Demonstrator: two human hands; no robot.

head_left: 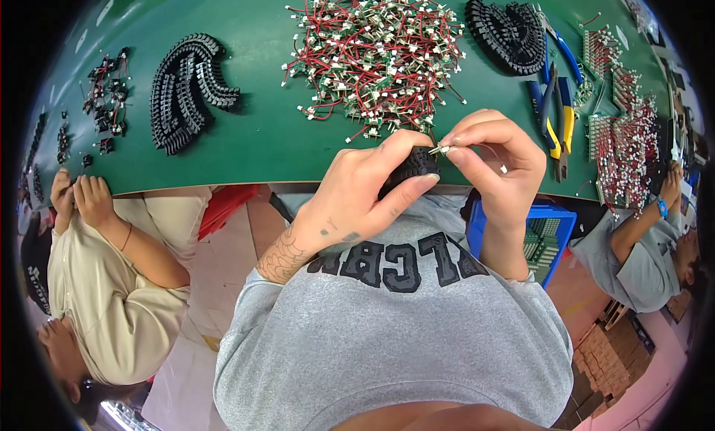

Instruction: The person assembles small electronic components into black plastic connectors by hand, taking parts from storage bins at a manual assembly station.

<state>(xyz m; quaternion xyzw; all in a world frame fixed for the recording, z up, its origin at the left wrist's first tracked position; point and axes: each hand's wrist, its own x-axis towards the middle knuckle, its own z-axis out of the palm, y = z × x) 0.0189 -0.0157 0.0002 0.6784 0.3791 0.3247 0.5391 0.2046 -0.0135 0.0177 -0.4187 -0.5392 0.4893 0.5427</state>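
Note:
Near the table's front edge my left hand [365, 179] is closed around a black ribbed plastic strip [414, 165], partly hidden by the fingers. My right hand [505, 154] pinches a small circuit board [441, 149] between thumb and fingertips, against the strip's upper right end. A thin wire from it loops below the right fingers and ends in a white plug [503, 169]. Whether the board sits inside the strip cannot be made out. Beyond both hands lies a heap of small boards [376, 59] with red wires and white plugs.
Curved black segmented strips [179, 96] lie left, with another bundle [508, 38] far right. Pliers [558, 118] with blue and yellow handles rest beside wired board panels [622, 126]. A blue crate [555, 226] stands below the table edge. Co-workers sit left [123, 282] and right [633, 256].

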